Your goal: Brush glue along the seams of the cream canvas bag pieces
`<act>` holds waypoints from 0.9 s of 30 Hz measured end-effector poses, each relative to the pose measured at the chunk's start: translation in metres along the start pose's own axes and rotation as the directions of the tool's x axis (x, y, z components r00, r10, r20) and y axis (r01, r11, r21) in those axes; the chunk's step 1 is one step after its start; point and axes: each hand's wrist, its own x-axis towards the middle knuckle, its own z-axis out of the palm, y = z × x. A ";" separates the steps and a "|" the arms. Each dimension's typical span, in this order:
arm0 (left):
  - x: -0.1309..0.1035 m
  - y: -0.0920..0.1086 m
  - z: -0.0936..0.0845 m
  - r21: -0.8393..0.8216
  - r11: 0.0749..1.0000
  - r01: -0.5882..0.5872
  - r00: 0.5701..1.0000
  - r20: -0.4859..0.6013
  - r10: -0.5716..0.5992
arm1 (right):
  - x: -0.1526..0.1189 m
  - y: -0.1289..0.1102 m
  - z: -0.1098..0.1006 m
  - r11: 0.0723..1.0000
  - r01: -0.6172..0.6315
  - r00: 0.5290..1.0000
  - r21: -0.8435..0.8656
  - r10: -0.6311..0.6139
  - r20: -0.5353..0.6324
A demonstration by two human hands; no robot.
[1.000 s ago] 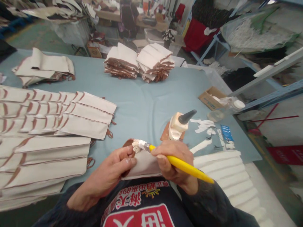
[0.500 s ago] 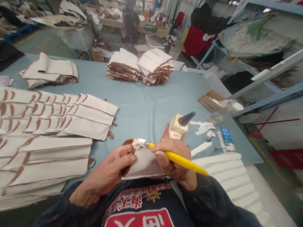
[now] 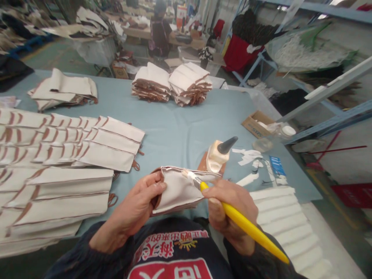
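Brush tip close to the border: a stray smear is the likeliest slip

The yellow-handled, pale-bristled paintbrush [image 3: 236,217] is gripped in the closed fingers of the right hand [image 3: 234,199]. The left hand [image 3: 142,195] pinches the left end of the cream, brown-trimmed, roughly rectangular fabric piece [image 3: 177,193], which is held just in front of the person's body. Should the brush angle drift upward, any coating on it could mark the brown trim; a slack left pinch might let the fabric buckle under the bristles. The squat cream bottle with the black conical nozzle [image 3: 216,157] stands just beyond and might be knocked by a wide stroke.

Compared with half a second ago, the bristles have shifted rightward along the upper border, exposing the upper left corner.
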 end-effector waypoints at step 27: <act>-0.018 -0.022 0.022 0.073 0.997 -0.030 0.999 -0.021 0.031 | -0.028 0.041 0.018 0.988 -0.123 0.973 0.098 0.139 -0.186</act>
